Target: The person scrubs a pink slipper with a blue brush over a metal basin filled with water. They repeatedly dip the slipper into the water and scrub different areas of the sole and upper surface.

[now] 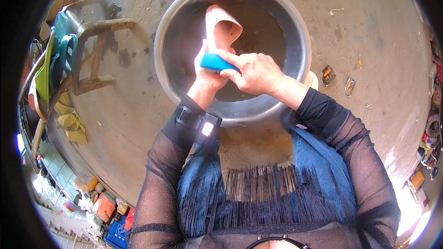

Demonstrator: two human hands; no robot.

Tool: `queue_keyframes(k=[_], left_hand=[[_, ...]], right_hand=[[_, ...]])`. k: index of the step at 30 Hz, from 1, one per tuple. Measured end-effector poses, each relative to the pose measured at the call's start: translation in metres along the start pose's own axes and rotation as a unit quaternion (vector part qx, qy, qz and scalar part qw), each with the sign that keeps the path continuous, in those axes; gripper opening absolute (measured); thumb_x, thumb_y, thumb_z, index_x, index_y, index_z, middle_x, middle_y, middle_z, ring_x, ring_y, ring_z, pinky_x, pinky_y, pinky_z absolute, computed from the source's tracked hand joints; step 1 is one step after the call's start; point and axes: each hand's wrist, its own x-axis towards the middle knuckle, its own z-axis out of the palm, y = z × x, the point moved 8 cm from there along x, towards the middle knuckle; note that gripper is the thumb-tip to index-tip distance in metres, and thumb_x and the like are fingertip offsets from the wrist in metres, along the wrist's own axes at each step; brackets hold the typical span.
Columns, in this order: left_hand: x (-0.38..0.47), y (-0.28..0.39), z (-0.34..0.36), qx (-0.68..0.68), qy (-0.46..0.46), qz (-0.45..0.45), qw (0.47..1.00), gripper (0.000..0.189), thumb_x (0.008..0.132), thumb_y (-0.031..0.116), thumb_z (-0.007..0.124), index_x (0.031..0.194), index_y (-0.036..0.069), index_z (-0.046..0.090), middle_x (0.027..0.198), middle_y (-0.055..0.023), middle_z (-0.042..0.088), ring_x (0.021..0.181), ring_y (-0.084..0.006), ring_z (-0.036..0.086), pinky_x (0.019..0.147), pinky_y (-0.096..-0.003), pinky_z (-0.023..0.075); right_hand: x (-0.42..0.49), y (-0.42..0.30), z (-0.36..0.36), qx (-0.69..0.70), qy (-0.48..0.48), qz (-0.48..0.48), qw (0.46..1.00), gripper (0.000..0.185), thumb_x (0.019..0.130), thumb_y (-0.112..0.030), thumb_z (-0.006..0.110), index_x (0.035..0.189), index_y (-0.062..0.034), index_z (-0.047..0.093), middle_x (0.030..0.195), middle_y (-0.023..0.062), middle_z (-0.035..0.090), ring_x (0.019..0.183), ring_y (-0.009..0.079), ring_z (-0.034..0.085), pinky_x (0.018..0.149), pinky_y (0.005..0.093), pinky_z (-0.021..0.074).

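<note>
A pale pink slipper (224, 29) is held over a large metal basin (162, 46) with dark water (258, 31) in it. My left hand (208, 76) grips the slipper from below near its heel end, the toe pointing away from me. A blue-backed scrubbing brush (216, 62) lies across that heel end, bristles down. My right hand (258, 72) holds the brush, thumb and fingers along its near end. Both hands are above the near half of the basin. The brush and right fingers hide the slipper's heel.
A wooden stool (91, 27) stands left, with teal slippers (67, 50) and a green slipper (46, 76) around it. Yellow cloth (72, 119) lies on the concrete floor (114, 121). Small litter (349, 86) is scattered right of the basin. Boxes and packages (104, 205) sit lower left.
</note>
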Motion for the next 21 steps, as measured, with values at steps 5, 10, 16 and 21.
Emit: queue_keyframes(k=[5,10,16,21], left_hand=[[0.004,0.002,-0.008,0.012,0.029,0.024,0.999,0.060,0.094,0.055,0.052,0.130,0.007,0.052,0.122,-0.0158,0.060,0.116,-0.0325,0.054,0.105,-0.0472,0.0431],[0.000,-0.011,0.005,0.016,0.017,-0.029,0.999,0.042,0.095,0.058,0.047,0.112,0.023,0.064,0.110,0.0008,0.067,0.100,-0.0198,0.061,0.088,-0.0418,0.0440],[-0.005,-0.004,0.017,0.018,0.028,-0.002,0.999,0.055,0.092,0.063,0.049,0.120,0.017,0.061,0.115,-0.0057,0.067,0.108,-0.0228,0.061,0.095,-0.0495,0.0488],[-0.011,0.004,0.036,-0.023,-0.103,0.003,0.994,0.069,0.095,0.056,0.048,0.143,0.007,0.042,0.133,-0.0189,0.054,0.118,-0.0395,0.054,0.104,-0.0525,0.0446]], right_hand=[[0.004,0.008,0.003,0.060,-0.024,0.025,0.998,0.051,0.093,-0.043,0.055,0.142,-0.0323,0.046,0.097,0.0184,0.071,0.091,0.0383,0.069,0.085,0.0510,0.0533],[0.042,0.033,-0.017,-0.034,0.002,0.106,0.994,0.051,0.090,-0.047,0.051,0.138,-0.0302,0.049,0.106,0.0172,0.071,0.095,0.0378,0.069,0.087,0.0477,0.0539],[0.030,0.018,-0.005,0.042,0.013,0.017,0.999,0.052,0.091,-0.045,0.052,0.140,-0.0294,0.045,0.099,0.0215,0.069,0.089,0.0432,0.067,0.081,0.0532,0.0543],[-0.017,0.019,0.018,0.092,0.024,-0.044,0.994,0.056,0.093,-0.032,0.062,0.145,-0.0222,0.044,0.093,0.0208,0.069,0.083,0.0397,0.068,0.074,0.0450,0.0552]])
